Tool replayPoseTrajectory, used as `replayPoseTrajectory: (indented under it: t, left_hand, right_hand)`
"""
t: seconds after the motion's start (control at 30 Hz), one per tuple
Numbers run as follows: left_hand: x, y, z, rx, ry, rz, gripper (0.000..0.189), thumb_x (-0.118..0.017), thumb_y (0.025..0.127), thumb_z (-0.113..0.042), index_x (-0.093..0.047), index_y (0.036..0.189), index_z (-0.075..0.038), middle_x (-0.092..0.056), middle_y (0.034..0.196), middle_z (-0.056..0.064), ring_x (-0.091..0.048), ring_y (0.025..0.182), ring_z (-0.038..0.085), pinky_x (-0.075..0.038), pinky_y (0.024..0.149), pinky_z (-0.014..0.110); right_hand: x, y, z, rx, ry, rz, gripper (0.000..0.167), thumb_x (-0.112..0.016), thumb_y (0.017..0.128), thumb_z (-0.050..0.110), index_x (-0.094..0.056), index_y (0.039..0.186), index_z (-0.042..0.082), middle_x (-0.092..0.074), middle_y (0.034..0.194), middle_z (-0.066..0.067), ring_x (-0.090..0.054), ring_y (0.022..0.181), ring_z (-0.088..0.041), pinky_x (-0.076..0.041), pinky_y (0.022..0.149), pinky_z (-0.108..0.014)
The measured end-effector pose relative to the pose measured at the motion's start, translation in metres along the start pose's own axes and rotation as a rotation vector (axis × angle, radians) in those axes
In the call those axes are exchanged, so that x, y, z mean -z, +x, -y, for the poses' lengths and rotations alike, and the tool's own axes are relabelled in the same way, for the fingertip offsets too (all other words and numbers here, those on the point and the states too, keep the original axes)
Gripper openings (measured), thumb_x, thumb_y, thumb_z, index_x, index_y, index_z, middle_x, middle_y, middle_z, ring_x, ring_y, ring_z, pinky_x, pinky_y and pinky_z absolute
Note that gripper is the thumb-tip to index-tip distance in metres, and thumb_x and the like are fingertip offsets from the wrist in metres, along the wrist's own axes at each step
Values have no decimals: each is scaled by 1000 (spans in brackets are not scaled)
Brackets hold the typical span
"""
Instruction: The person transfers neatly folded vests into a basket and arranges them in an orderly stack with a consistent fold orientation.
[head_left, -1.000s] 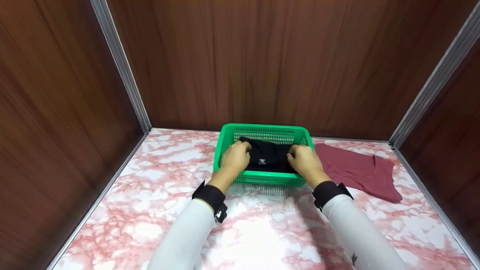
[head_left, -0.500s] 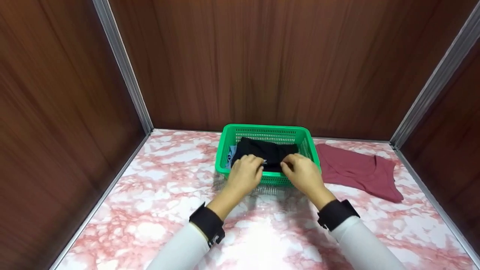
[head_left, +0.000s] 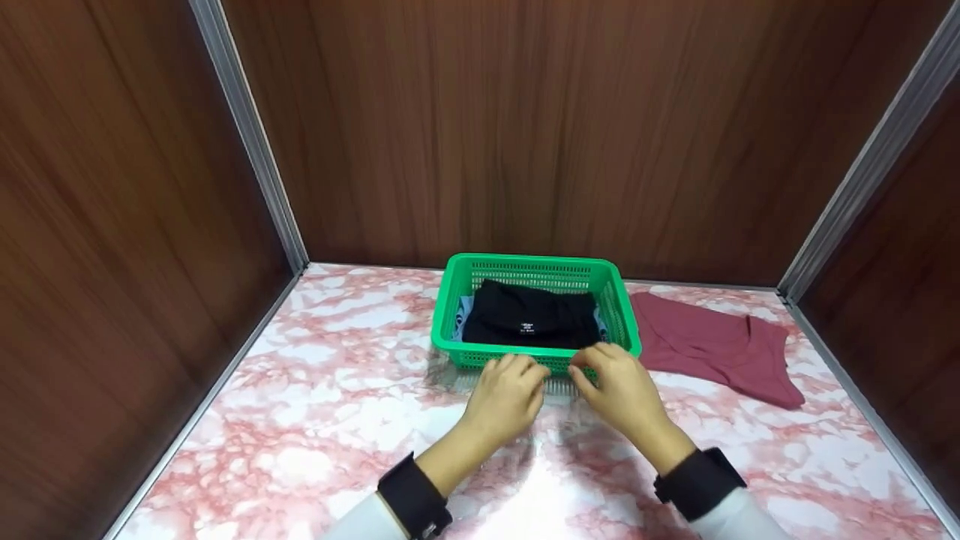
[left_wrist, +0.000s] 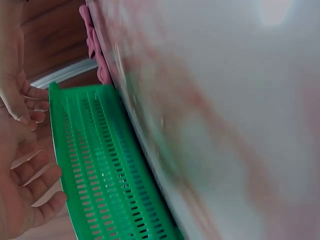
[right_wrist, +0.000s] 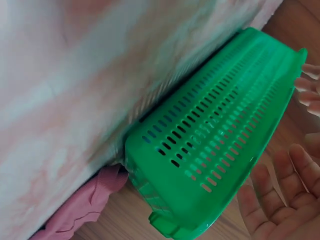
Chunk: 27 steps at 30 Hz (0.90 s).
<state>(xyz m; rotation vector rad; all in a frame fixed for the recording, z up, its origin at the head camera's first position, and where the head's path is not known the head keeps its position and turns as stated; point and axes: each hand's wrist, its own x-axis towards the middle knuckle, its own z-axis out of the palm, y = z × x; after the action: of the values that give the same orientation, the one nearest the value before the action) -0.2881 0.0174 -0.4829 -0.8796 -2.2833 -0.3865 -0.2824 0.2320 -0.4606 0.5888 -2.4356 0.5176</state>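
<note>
centrally on the table (head_left: 300, 420), a green plastic basket (head_left: 517, 350) stood upright near the back wall (head_left: 525, 135). inside it lay a folded black garment (head_left: 536, 311), with a small white print near its front edge, and blue patterned cloth (head_left: 460, 319) showed at 2 ends of the black fabric, left and right.

the left hand (head_left: 506, 397) hung just in front of the basket's near side, palm down, its fingers loosely bent and slightly spread, with nothing held. the right hand (head_left: 622, 394) was level with it, by the right part of the near rim, its fingers likewise relaxed and a little apart, holding nothing. whether either set of fingertips touched the rim, i could not tell. a narrow gap separated the 2 hands.

a maroon garment (head_left: 712, 345) lay flat on the table to the right of the basket, its left end close beside the basket's wall. 2 black bands circled the wrists, 1 on the left (head_left: 414, 499) and 1 on the right (head_left: 701, 484), below which pale sleeves (head_left: 366, 521) began. the tabletop had a red and white marbled pattern, and the back wall was dark brown, wood-grained panelling.
</note>
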Motion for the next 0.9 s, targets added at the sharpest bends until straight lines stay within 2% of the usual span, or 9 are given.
replayPoseTrajectory:
  t: [0.13, 0.37, 0.47, 0.67, 0.8, 0.9]
  left_hand:
    - [4, -11, -9, -7, -26, 24, 15, -71, 93, -21, -75, 107, -19, -69, 102, -7, -63, 92, 13, -47, 73, 29]
    - [14, -23, -22, -12, -57, 71, 15, -72, 93, -23, -73, 108, -19, -68, 106, -7, -63, 97, 13, -53, 80, 31]
    - [17, -23, -28, -8, -44, 134, 17, -72, 94, -25, -73, 110, -20, -69, 108, -7, -64, 100, 14, -54, 83, 34]
    - [19, -19, -37, -1, 1, 320, 26, -70, 96, -34, -71, 120, -24, -68, 120, -6, -62, 112, 16, -54, 92, 40]
    - [10, -16, -45, -41, 24, 406, 28, -69, 96, -37, -71, 122, -26, -67, 123, -6, -61, 114, 16, -54, 92, 38]
    - [1, -14, -52, -71, 41, 443, 29, -70, 95, -38, -71, 122, -27, -67, 125, -6, -61, 114, 15, -53, 90, 37]
  right_hand:
    - [3, -17, 4, -27, 13, 34, 9, -81, 88, 18, -75, 95, 17, -70, 95, 4, -66, 89, -17, -57, 74, -36]
    - [8, -41, 11, -77, 30, 108, 16, -83, 86, 20, -76, 100, 18, -70, 99, 6, -69, 92, -15, -58, 79, -38]
    - [12, -47, 14, -72, 29, 129, 20, -84, 85, 21, -76, 103, 18, -71, 101, 5, -69, 97, -17, -57, 83, -39]
    - [19, -58, 12, -33, 24, 158, 27, -85, 84, 22, -76, 109, 18, -73, 109, 4, -68, 106, -17, -57, 89, -40]
    - [22, -66, 4, -11, 31, 186, 28, -85, 83, 20, -75, 110, 17, -72, 112, 3, -67, 109, -17, -56, 92, -41]
    - [25, -72, -4, 0, 20, 193, 29, -85, 83, 19, -75, 110, 15, -73, 114, 1, -67, 110, -21, -55, 94, -44]
